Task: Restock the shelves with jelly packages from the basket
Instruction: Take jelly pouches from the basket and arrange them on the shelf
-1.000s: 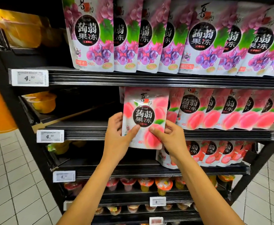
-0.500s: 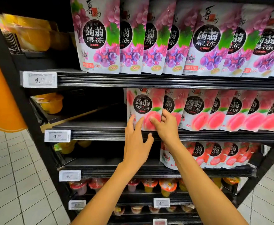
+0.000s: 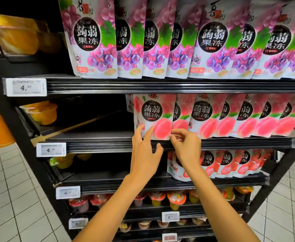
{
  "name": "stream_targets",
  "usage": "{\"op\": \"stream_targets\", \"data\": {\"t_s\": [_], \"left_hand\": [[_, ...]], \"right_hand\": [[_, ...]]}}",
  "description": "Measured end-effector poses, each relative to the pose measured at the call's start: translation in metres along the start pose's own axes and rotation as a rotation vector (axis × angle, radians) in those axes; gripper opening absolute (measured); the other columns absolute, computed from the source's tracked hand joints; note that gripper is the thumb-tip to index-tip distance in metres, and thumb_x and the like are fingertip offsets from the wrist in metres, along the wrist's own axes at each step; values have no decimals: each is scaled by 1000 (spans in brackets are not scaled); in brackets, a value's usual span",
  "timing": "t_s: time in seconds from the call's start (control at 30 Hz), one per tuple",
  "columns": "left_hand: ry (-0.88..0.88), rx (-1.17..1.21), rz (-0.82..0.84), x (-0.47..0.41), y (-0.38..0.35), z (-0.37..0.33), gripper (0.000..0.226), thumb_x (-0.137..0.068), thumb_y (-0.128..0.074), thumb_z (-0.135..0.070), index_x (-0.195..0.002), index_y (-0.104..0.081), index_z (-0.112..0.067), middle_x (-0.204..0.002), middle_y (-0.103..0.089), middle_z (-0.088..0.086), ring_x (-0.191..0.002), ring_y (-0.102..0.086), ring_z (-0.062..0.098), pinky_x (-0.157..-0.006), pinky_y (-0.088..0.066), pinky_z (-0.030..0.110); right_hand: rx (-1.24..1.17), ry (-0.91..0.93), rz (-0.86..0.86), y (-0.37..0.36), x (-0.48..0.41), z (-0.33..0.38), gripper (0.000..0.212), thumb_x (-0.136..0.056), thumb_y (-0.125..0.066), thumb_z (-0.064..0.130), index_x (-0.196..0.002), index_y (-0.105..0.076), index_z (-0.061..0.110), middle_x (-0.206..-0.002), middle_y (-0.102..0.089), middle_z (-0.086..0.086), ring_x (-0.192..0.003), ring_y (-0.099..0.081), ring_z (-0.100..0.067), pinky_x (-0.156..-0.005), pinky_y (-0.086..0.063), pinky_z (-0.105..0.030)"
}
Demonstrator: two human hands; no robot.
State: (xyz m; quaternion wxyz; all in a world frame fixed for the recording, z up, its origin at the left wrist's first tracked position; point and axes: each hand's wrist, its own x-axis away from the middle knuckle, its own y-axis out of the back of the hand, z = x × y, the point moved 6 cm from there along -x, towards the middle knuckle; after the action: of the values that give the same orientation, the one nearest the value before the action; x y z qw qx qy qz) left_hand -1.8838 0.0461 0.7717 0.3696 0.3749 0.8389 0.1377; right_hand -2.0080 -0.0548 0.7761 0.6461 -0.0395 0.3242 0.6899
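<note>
Hands at work on a shop rack, seen from above and behind. The left hand [image 3: 144,154] is spread, its fingers [image 3: 150,131] straight and apart; the tips of two of them touch the lower front of a peach pouch [image 3: 153,116], and the thumb lies in front of the shelf lip. The right hand [image 3: 186,147] is curled, its thumb and bent fingers [image 3: 179,135] pinching the lower right corner of the same pouch.

The peach pouch stands upright on the middle shelf [image 3: 99,137], its base just behind the front lip. It is the leftmost of a row of peach pouches [image 3: 230,117] and overlaps the next one on its right.

Left of the pouch the shelf board shows dark and bare as far as a pale divider strip, beyond which a yellow cup [image 3: 42,112] sits well apart. Overhead, the top of the pouch reaches close under the upper shelf edge [image 3: 160,86], which carries grape pouches [image 3: 90,37]. Below the hands, red pouches [image 3: 230,163] stand on the next shelf down, with fruit cups [image 3: 176,199] lower again. A price tag [image 3: 51,149] is clipped to the lip of the middle shelf at its left end.
</note>
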Motion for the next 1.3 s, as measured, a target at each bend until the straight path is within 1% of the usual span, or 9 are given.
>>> {"op": "stream_targets", "data": {"t_s": [0.2, 0.33, 0.47, 0.7, 0.83, 0.97, 1.03, 1.1, 1.3], "left_hand": [[-4, 13, -18, 0, 0, 1, 53, -94, -58, -22, -144, -40, -25, -156, -14, -6, -143, -20, 12, -109, -27, 24], [-9, 6, -12, 0, 0, -1, 53, -94, -58, -22, -143, -41, -25, -156, -14, -6, -143, -19, 11, -109, -25, 23], [-1, 8, -12, -1, -3, -3, 52, -94, -58, -22, -143, -41, -24, -156, -14, -6, -143, -20, 11, -108, -27, 23], [-26, -9, 12, -1, -14, -10, 53, -94, -57, -23, -144, -39, -25, -157, -12, -6, -142, -20, 11, -105, -28, 21], [-24, -11, 5, -2, -18, -13, 53, -94, -57, -23, -144, -39, -25, -156, -12, -4, -143, -19, 14, -109, -34, 30], [-41, -31, -3, 1, -18, -15, 54, -93, -57, -21, -144, -38, -25, -157, -10, -3, -145, -16, 16, -107, -30, 25], [-52, -47, -13, 4, -17, -16, 55, -93, -58, -20, -144, -38, -26, -156, -11, -2, -146, -15, 17, -103, -28, 22], [-48, -43, -32, 8, -16, -17, 54, -93, -57, -19, -143, -39, -26, -155, -14, -3, -145, -16, 15, -102, -26, 20], [-54, 44, -101, 36, -17, -10, 35, -90, -56, -12, -124, -55, -18, -124, -52, -9, -120, -40, 5, -101, -27, 8]], "right_hand": [[-115, -98, -251, 26, -1, -11, 20, -89, -67, 32, -106, -63, 21, -69, -65, 14, -68, -64, -8, -60, -44, -25], [-50, -210, -190, 27, -9, -18, 29, -91, -62, 38, -113, -68, 19, -59, -63, 13, -77, -64, -15, -65, -46, -28], [-51, -263, -156, 26, -14, -20, 20, -92, -61, 40, -97, -72, 25, -47, -56, 17, -64, -60, -10, -64, -47, -29], [-43, -332, -244, 45, -13, -36, 13, -95, -55, 44, -89, -64, 36, -61, -65, 14, -67, -52, -3, -75, -36, -32], [-24, -311, -245, 50, -15, -38, 12, -95, -55, 44, -91, -64, 36, -58, -63, 17, -64, -47, 10, -73, -34, -31], [-37, -279, -203, 47, -14, -37, 13, -94, -56, 44, -98, -65, 35, -64, -68, 14, -76, -56, -4, -79, -41, -32], [-64, -263, -221, 48, -10, -37, 17, -93, -58, 44, -103, -65, 32, -67, -70, 13, -81, -59, -6, -71, -38, -25], [-96, -228, -263, 51, -3, -37, 20, -92, -60, 43, -108, -63, 31, -68, -70, 11, -78, -63, -5, -62, -36, -20], [-188, -148, -238, 46, 32, -56, 12, -93, -62, 37, -92, -63, 24, -61, -66, 4, -63, -66, -12, -67, -51, -36]]}}
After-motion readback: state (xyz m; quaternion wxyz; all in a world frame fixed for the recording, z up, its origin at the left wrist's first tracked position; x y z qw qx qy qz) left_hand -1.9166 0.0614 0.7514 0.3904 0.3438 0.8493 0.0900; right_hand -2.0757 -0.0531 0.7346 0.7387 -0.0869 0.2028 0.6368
